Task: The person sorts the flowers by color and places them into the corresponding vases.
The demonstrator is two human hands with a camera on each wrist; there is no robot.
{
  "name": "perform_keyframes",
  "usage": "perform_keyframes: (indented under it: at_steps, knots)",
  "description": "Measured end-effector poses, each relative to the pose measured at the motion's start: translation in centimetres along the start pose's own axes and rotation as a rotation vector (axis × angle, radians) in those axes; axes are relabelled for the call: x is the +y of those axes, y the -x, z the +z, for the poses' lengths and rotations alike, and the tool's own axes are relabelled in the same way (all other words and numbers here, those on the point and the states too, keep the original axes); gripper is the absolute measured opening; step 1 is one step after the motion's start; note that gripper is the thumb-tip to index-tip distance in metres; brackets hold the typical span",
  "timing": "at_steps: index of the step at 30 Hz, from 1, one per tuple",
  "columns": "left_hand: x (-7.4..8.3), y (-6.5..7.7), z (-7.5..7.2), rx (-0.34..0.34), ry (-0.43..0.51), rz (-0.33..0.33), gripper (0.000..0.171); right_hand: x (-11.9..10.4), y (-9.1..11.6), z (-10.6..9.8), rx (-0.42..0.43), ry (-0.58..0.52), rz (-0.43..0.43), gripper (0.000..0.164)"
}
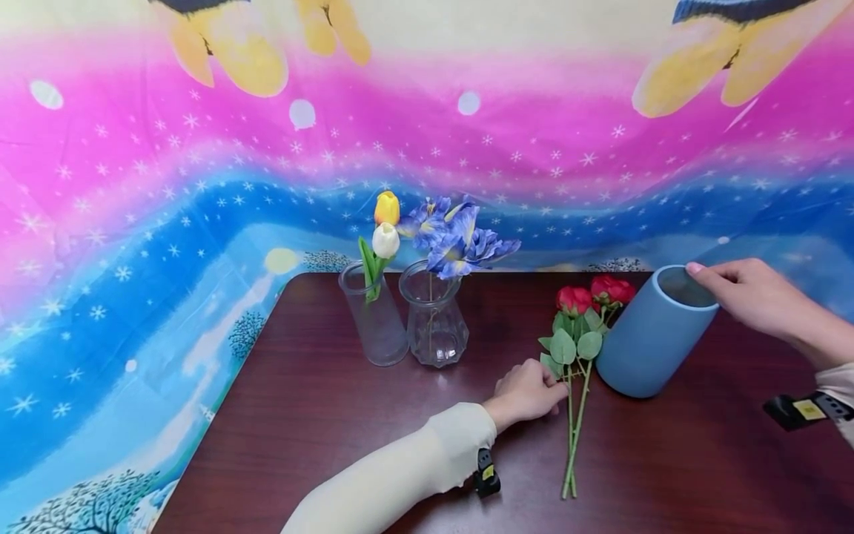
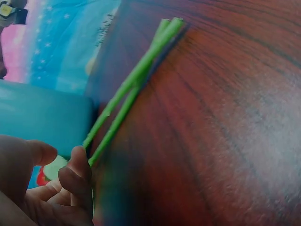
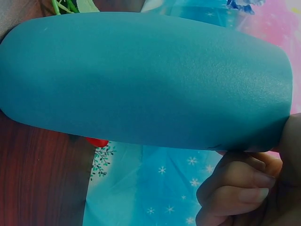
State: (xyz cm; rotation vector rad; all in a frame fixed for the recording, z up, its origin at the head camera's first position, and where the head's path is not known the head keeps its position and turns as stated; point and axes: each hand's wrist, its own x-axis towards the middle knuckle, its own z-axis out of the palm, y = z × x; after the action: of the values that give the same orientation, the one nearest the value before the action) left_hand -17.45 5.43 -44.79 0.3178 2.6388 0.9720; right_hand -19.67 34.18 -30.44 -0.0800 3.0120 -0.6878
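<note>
Two red roses (image 1: 575, 300) with green leaves lie on the table, their stems (image 1: 575, 445) crossing toward the front edge. My left hand (image 1: 530, 389) is at the upper stems, fingers loosely bent. In the left wrist view a gap shows between the thumb (image 2: 43, 153) and the fingers (image 2: 77, 172), and the stems run behind the fingertips. With its thumb over the rim, my right hand (image 1: 754, 293) grips a blue vase (image 1: 650, 341), which leans to the right beside the roses. The right wrist view shows curled fingers (image 3: 240, 186) at the vase's mouth end.
To the left stand a straight glass vase (image 1: 380, 334) with a yellow tulip (image 1: 387, 208) and a white tulip (image 1: 385, 241), and a fluted glass vase (image 1: 437, 334) with purple-blue irises (image 1: 460, 237). A printed cloth (image 1: 427, 148) hangs behind the dark wooden table (image 1: 287, 437).
</note>
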Motion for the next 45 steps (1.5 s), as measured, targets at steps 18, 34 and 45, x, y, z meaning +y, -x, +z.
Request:
perform_keyframes:
  at_steps: [18, 34, 45]
  knots:
    - [1.2, -1.3, 2.7, 0.013, -0.213, -0.097, 0.042, 0.1, -0.1, 0.0, 0.003, -0.004, -0.010, 0.060]
    - [1.3, -1.6, 2.5, -0.010, -0.220, -0.095, 0.042, -0.3, 0.0, 0.2, -0.008, -0.008, -0.003, 0.059]
    - [0.5, -1.0, 2.0, 0.194, 0.058, -0.003, 0.046, -0.4, 0.2, 0.0, -0.028, -0.017, 0.013, 0.059]
